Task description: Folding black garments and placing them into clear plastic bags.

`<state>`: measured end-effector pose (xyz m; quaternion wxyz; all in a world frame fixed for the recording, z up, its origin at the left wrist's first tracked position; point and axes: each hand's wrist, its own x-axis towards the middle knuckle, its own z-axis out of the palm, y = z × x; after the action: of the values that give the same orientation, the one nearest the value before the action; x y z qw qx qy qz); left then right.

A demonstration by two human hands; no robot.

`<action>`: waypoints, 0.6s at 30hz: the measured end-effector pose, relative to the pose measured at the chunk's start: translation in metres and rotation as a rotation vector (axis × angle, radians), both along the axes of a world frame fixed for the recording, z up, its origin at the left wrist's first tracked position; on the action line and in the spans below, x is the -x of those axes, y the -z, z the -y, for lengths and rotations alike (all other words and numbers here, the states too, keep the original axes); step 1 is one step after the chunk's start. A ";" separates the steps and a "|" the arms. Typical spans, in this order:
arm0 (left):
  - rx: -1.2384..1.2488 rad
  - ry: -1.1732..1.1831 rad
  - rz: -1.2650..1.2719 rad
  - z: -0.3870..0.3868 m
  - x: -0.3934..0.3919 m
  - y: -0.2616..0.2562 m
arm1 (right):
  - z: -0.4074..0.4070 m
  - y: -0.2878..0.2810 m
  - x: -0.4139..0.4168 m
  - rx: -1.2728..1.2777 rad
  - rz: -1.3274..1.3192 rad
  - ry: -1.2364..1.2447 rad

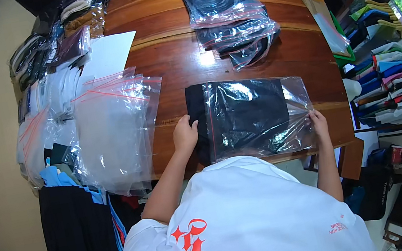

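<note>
A folded black garment (pixel 199 125) lies mostly inside a clear plastic zip bag (pixel 295 92) on the wooden table. Its left part sticks out past the bag's red-striped opening. My left hand (pixel 185 133) grips the garment's left edge between thumb and fingers. At the bag's closed right end, my right hand (pixel 317 121) pinches the plastic, which creases toward the fingertips. Beyond the bag, several bagged dark garments (pixel 227 20) lie in an overlapping pile. To the left rests a stack of clear zip bags (pixel 113 133) with red stripes.
More packed garments (pixel 31 54) and a white sheet (pixel 111 52) lie at the far left. A black cloth (pixel 78 228) hangs by the table's near left corner. Clothes on hangers (pixel 397 70) and a green tray (pixel 346 55) stand to the right.
</note>
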<state>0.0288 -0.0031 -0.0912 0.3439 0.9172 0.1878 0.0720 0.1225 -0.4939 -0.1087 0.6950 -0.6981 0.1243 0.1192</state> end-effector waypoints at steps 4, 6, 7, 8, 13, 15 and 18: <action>-0.011 -0.018 0.035 0.000 0.004 0.002 | 0.017 -0.001 -0.007 0.039 0.018 0.055; -0.005 -0.017 0.018 0.001 0.006 0.001 | 0.024 -0.007 -0.010 0.085 0.034 0.059; 0.000 -0.015 0.001 0.001 0.006 -0.001 | 0.026 -0.010 -0.011 0.122 0.040 0.084; 0.002 -0.018 0.002 0.001 0.006 -0.001 | 0.029 -0.014 -0.013 0.124 0.040 0.081; -0.005 0.004 -0.054 0.002 0.005 -0.007 | 0.056 -0.027 -0.017 0.275 0.073 0.073; -0.007 0.001 -0.053 0.003 0.005 -0.008 | 0.065 -0.032 -0.017 0.326 0.113 0.097; -0.008 -0.008 -0.052 0.004 0.006 -0.009 | 0.072 -0.043 -0.019 0.347 0.132 0.149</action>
<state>0.0225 -0.0067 -0.0825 0.3351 0.9194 0.1998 0.0502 0.1419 -0.5662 -0.0662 0.5776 -0.8028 0.1482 -0.0018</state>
